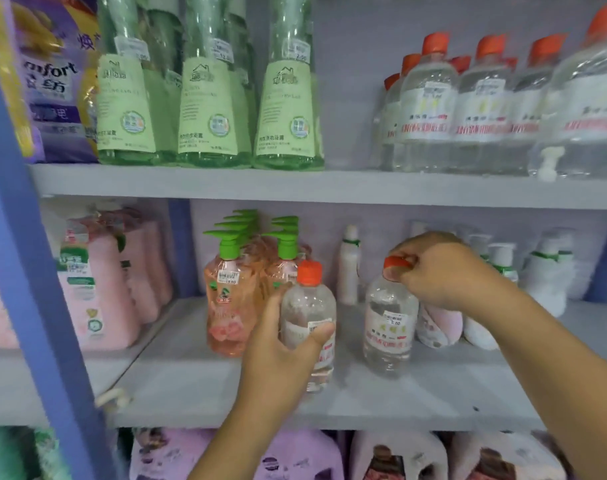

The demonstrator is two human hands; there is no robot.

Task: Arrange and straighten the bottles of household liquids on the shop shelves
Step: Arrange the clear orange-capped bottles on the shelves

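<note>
My left hand [278, 344] grips the body of a clear bottle with a red cap [309, 306], held just above the middle shelf [198, 386]. To its right stands a second clear bottle [390, 327], and my right hand [440, 271] pinches its red cap from above. Behind the left bottle stand orange pump bottles with green heads [226, 292]. On the upper shelf, a row of matching clear red-capped bottles [430, 105] stands at the right and tall green bottles [205, 98] at the left.
Pink bottles [98, 289] fill the middle shelf's left bay behind a blue upright [25, 237]. White bottles [537, 271] and a pink-and-white pack stand at the back right. A purple refill bag [53, 81] sits top left. Purple jugs [288, 459] line the bottom shelf.
</note>
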